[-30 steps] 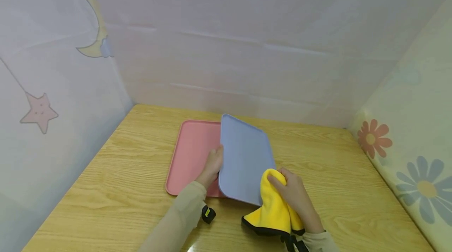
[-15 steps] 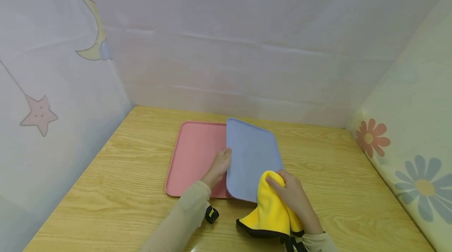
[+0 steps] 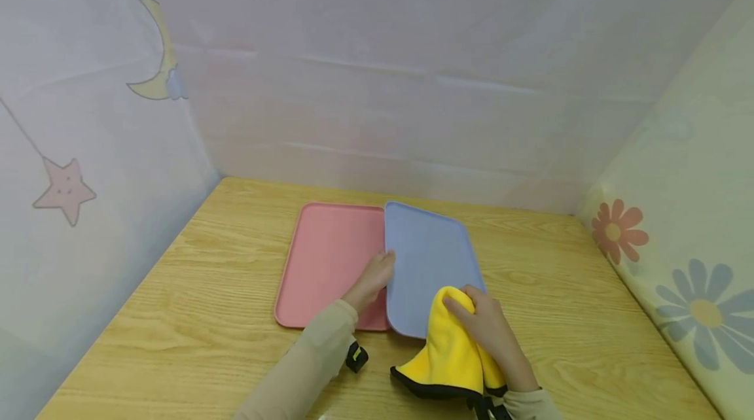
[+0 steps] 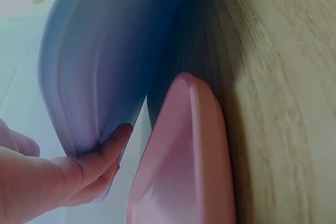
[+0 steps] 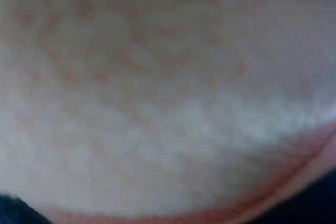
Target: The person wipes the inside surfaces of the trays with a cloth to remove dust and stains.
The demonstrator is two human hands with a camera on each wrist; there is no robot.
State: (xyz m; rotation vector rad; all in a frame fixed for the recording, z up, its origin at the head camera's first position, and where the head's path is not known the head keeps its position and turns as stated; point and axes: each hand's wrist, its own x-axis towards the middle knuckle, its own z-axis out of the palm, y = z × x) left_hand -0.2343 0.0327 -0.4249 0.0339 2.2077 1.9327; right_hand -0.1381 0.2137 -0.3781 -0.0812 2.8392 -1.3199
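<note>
A blue tray (image 3: 432, 256) is tilted, its left side raised above the table. My left hand (image 3: 372, 279) grips that raised left edge; in the left wrist view the fingers (image 4: 107, 150) lie against the tray's underside. Beneath and to the left, a pink tray (image 3: 330, 263) lies flat on the table. My right hand (image 3: 487, 328) holds a yellow cloth (image 3: 453, 354) with black edging, bunched over the blue tray's near right corner. Whether the right fingers also touch the tray is hidden by the cloth. Only blurred skin fills the right wrist view.
Both trays are on a wooden table (image 3: 194, 302). Pale curtains with printed moon, star and flower shapes stand behind it and at both sides. A black strap piece (image 3: 357, 356) hangs at the left wrist.
The blue tray has moved to the right and its raised left edge has sunk lower, the left hand going with it. More of the pink tray shows. The cloth has shifted slightly left.
</note>
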